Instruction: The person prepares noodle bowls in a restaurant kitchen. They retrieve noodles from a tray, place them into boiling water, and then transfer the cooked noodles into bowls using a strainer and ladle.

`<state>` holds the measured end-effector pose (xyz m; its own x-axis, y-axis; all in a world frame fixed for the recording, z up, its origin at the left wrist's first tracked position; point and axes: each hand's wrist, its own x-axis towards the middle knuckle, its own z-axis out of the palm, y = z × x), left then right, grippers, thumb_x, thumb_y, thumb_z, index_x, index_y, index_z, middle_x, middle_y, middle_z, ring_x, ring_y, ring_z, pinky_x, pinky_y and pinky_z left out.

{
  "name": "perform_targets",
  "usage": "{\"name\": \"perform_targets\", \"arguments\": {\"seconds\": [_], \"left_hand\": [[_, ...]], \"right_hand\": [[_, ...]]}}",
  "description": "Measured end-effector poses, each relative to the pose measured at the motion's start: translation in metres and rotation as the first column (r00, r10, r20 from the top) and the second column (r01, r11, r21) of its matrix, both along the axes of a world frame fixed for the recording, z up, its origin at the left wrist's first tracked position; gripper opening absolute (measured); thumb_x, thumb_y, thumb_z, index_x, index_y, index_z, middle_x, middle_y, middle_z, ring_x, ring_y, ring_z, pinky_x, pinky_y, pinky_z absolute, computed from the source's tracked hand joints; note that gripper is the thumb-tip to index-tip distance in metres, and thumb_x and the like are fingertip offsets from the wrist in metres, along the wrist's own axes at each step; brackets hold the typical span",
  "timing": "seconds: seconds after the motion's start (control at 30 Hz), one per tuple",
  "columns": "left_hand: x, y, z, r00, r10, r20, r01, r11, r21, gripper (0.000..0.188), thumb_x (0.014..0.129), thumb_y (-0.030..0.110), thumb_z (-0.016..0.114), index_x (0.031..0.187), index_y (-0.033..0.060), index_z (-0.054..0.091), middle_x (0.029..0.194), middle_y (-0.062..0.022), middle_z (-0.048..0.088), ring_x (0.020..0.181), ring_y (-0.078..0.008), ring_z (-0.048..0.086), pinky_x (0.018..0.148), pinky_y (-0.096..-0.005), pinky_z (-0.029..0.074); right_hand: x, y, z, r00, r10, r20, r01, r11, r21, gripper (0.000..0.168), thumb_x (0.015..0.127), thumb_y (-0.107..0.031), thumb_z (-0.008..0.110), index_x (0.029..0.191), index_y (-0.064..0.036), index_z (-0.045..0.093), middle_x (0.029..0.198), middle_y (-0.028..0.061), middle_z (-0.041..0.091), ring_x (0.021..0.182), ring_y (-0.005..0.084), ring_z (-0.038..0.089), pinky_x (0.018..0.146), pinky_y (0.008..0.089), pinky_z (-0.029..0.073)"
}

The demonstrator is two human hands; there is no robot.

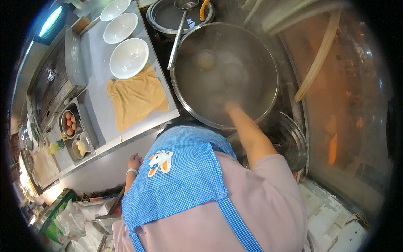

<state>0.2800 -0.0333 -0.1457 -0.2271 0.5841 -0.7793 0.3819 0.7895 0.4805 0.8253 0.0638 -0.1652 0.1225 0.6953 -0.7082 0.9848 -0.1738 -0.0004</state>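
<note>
Over a large round steel pot of steaming liquid reaches my right hand. Steam blurs its fingers, and I cannot tell what it holds or touches. Pale rounded shapes show dimly through the steam. My left hand hangs beside the blue checked apron, below the counter edge, with loosely bent fingers and nothing visible in it. A tan cloth lies on the white counter. One white bowl touches its far edge, with two more white bowls beyond.
A long-handled ladle leans across the rims of the big pot and a smaller pot behind. Brown eggs fill a steel bowl at left. A steel basin and a steamy glass pane border the right. A wooden stick leans there.
</note>
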Motion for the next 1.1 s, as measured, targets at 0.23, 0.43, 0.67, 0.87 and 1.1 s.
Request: {"name": "perform_targets", "arguments": {"seconds": [0.23, 0.43, 0.67, 0.87, 1.1], "left_hand": [[0.005, -0.004, -0.011, 0.999, 0.005, 0.032, -0.005, 1.0, -0.014, 0.035, 0.087, 0.01, 0.04, 0.12, -0.0033, 0.041, 0.083, -0.0123, 0.058, 0.062, -0.0157, 0.056, 0.05, -0.0243, 0.045], [0.012, -0.005, -0.019, 0.996, 0.057, 0.066, -0.054, 0.998, -0.043, 0.035, 0.087, 0.009, 0.039, 0.12, -0.004, 0.039, 0.082, -0.0117, 0.057, 0.061, -0.0153, 0.055, 0.047, -0.0232, 0.042], [0.014, -0.021, -0.034, 0.985, 0.151, 0.085, -0.145, 0.987, -0.068, 0.034, 0.088, 0.012, 0.04, 0.12, -0.0025, 0.039, 0.079, -0.0111, 0.056, 0.06, -0.0158, 0.054, 0.046, -0.0232, 0.041], [-0.02, -0.07, -0.106, 0.997, -0.073, 0.005, 0.071, 0.989, 0.128, 0.034, 0.086, 0.015, 0.045, 0.116, -0.0002, 0.046, 0.081, -0.0121, 0.058, 0.062, -0.0174, 0.055, 0.05, -0.0264, 0.044], [0.007, -0.083, -0.08, 0.992, -0.121, 0.02, 0.121, 0.993, -0.01, 0.032, 0.086, 0.013, 0.044, 0.116, 0.0004, 0.046, 0.091, -0.0136, 0.058, 0.066, -0.014, 0.056, 0.053, -0.0244, 0.046]], "right_hand": [[0.042, 0.009, 0.054, 0.992, -0.011, 0.126, 0.018, 0.998, -0.053, 0.025, 0.08, -0.016, 0.052, 0.098, -0.003, 0.063, 0.105, 0.0148, 0.059, 0.092, 0.031, 0.059, 0.074, 0.0413, 0.049], [0.047, -0.012, 0.03, 0.992, 0.126, -0.001, -0.125, 0.987, -0.095, 0.023, 0.078, -0.01, 0.05, 0.097, -0.004, 0.062, 0.101, 0.0198, 0.058, 0.093, 0.0317, 0.058, 0.078, 0.0412, 0.046], [0.066, -0.013, 0.049, 0.992, -0.069, 0.103, 0.055, 0.989, 0.134, 0.024, 0.074, -0.012, 0.052, 0.096, -0.007, 0.061, 0.097, 0.0158, 0.06, 0.093, 0.0324, 0.057, 0.078, 0.0399, 0.045], [0.081, 0.049, 0.157, 0.999, 0.033, 0.023, -0.034, 0.999, 0.017, 0.021, 0.074, -0.014, 0.053, 0.092, -0.01, 0.062, 0.096, 0.0149, 0.06, 0.09, 0.0319, 0.057, 0.076, 0.0407, 0.045], [0.098, 0.113, 0.162, 0.945, 0.017, 0.327, -0.071, 0.986, 0.153, 0.024, 0.079, -0.009, 0.045, 0.096, -0.005, 0.062, 0.098, 0.0192, 0.06, 0.093, 0.0334, 0.058, 0.077, 0.042, 0.046]]}}
